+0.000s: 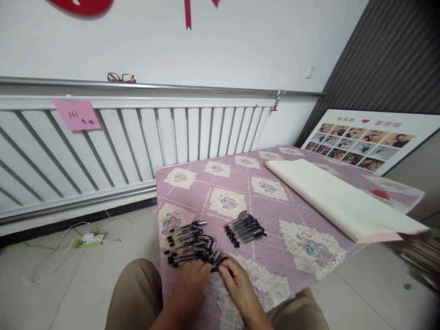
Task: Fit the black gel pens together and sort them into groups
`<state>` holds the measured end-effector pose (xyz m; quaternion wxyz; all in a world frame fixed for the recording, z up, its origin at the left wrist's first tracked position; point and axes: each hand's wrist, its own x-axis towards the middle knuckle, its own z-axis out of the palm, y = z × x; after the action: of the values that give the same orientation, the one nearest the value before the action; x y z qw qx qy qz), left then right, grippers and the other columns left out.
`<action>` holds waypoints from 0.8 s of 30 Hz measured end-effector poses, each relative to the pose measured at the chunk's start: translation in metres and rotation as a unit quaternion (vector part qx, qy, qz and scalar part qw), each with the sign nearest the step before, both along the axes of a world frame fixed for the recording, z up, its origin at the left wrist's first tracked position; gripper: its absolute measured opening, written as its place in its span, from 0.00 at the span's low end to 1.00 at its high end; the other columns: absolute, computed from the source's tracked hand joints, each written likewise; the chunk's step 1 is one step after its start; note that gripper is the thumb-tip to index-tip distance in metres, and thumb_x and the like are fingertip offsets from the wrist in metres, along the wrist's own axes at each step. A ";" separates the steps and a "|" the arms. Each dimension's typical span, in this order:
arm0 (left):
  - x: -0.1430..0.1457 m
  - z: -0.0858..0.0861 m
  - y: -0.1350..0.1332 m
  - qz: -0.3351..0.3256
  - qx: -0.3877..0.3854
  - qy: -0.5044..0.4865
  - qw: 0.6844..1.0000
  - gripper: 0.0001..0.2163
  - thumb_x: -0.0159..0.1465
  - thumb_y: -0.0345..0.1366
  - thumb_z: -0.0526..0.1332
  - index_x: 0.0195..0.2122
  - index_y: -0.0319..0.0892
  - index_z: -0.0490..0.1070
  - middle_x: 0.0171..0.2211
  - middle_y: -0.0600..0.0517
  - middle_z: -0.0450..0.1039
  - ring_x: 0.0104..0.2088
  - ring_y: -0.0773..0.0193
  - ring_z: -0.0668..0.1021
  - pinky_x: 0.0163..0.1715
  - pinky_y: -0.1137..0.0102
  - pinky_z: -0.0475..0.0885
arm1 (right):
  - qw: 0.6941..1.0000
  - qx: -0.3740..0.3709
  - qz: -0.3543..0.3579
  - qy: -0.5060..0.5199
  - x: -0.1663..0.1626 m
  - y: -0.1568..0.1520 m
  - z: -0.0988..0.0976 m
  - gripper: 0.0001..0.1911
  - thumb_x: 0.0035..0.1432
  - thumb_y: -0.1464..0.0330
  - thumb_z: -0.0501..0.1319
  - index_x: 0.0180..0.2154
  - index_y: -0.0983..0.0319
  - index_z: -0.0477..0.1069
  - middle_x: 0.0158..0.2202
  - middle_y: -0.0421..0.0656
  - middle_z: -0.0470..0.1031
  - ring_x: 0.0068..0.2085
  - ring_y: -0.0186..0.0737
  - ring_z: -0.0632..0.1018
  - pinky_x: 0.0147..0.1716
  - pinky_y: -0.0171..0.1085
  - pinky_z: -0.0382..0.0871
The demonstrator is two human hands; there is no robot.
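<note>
My left hand (193,285) and my right hand (239,283) meet near the table's front edge. Both are closed, their fingertips on a dark pen (215,269) that shows only as a short black piece between them. Just beyond my left hand lies a loose pile of clear-barrelled pens (189,243) with black ends, pointing roughly left to right. To the right of that pile, a neater row of similar pens (245,229) lies side by side, touching neither hand. Fingers cover most of the held pen.
A purple floral cloth (256,213) covers the table. Folded cream sheeting (338,195) lies on its right part, with a photo board (364,140) behind. A white radiator (206,133) lines the wall. A power strip (90,240) with cables sits on the floor at left.
</note>
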<state>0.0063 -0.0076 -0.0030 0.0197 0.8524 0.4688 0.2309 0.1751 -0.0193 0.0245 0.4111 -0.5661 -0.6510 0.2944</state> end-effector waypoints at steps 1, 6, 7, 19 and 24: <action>0.000 -0.001 0.000 0.000 -0.002 -0.001 1.000 0.08 0.63 0.30 0.56 0.43 0.46 0.68 0.34 0.53 0.72 0.34 0.62 0.73 0.35 0.69 0.67 | 1.000 0.008 0.002 -0.003 0.000 0.000 0.000 0.12 0.60 0.63 0.54 0.26 0.60 0.69 0.27 0.40 0.71 0.31 0.38 0.73 0.33 0.34 0.66; 0.000 -0.002 0.001 0.001 -0.010 0.003 1.000 0.09 0.62 0.29 0.56 0.43 0.46 0.68 0.34 0.53 0.72 0.34 0.62 0.73 0.34 0.69 0.67 | 0.999 -0.003 0.025 0.030 0.004 0.000 0.002 0.08 0.58 0.65 0.56 0.32 0.59 0.72 0.30 0.41 0.74 0.35 0.40 0.75 0.36 0.35 0.68; 0.000 -0.002 0.001 0.002 -0.011 0.003 1.000 0.09 0.62 0.29 0.56 0.43 0.46 0.68 0.34 0.53 0.72 0.34 0.62 0.73 0.34 0.69 0.67 | 0.999 -0.010 0.025 0.037 0.005 0.000 0.002 0.07 0.57 0.66 0.56 0.34 0.59 0.72 0.32 0.41 0.75 0.36 0.40 0.75 0.37 0.35 0.68; 0.001 0.005 -0.001 -0.003 -0.030 0.000 1.000 0.09 0.63 0.29 0.57 0.43 0.46 0.68 0.35 0.53 0.72 0.35 0.62 0.73 0.36 0.69 0.67 | 0.999 -0.014 0.019 0.021 0.003 0.000 -0.001 0.11 0.60 0.63 0.54 0.29 0.60 0.69 0.28 0.40 0.72 0.33 0.39 0.73 0.35 0.34 0.66; 0.001 0.006 -0.001 0.002 -0.037 -0.004 0.999 0.09 0.62 0.29 0.57 0.42 0.46 0.69 0.34 0.53 0.73 0.34 0.62 0.74 0.35 0.68 0.67 | 0.996 -0.057 0.032 0.065 0.006 -0.001 0.003 0.09 0.55 0.68 0.57 0.40 0.59 0.71 0.36 0.41 0.75 0.39 0.41 0.75 0.40 0.36 0.67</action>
<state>0.0077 -0.0081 0.0028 0.0526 0.8491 0.4785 0.2173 0.1814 -0.0199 0.0271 0.4100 -0.5476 -0.6228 0.3797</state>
